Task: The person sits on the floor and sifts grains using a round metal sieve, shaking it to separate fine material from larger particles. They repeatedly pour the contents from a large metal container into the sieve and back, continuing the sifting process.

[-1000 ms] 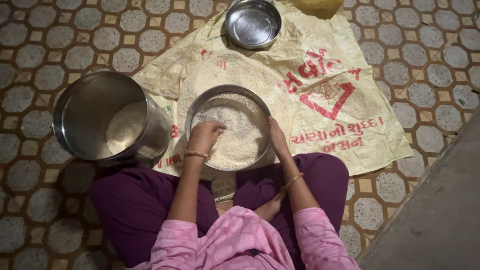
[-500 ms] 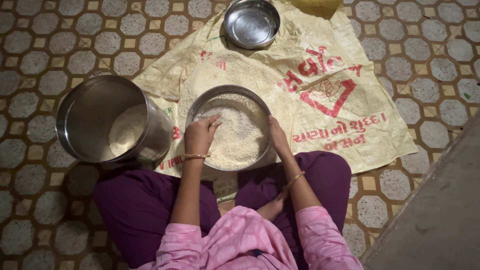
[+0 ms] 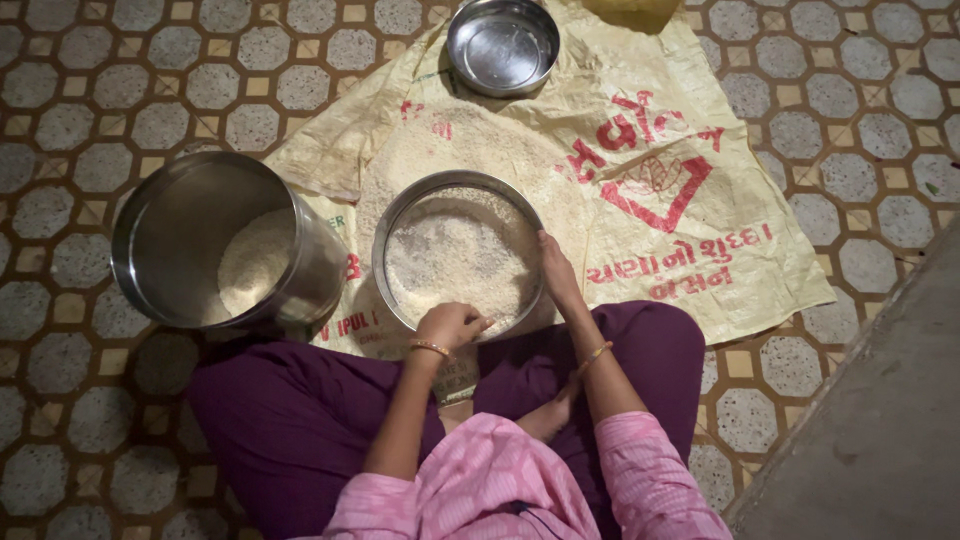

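Sorting appears midway: left hand [image 3: 452, 325], fingers curled, seemingly pinching grain, at the near rim of the grain-filled steel pan [image 3: 390, 245]; right hand [image 3: 556, 275] clasps its side.

My sleeves [image 3: 640, 470] are striped pink, my trousers [image 3: 300, 420] purple, the sack [image 3: 650, 180] yellow with red print

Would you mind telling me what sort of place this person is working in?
Probably the floor of a home, perhaps a kitchen or courtyard. The tiled floor has an octagon pattern, a yellow sack is spread on it as a mat, and a steel sieve of grain sits beside a steel pot.
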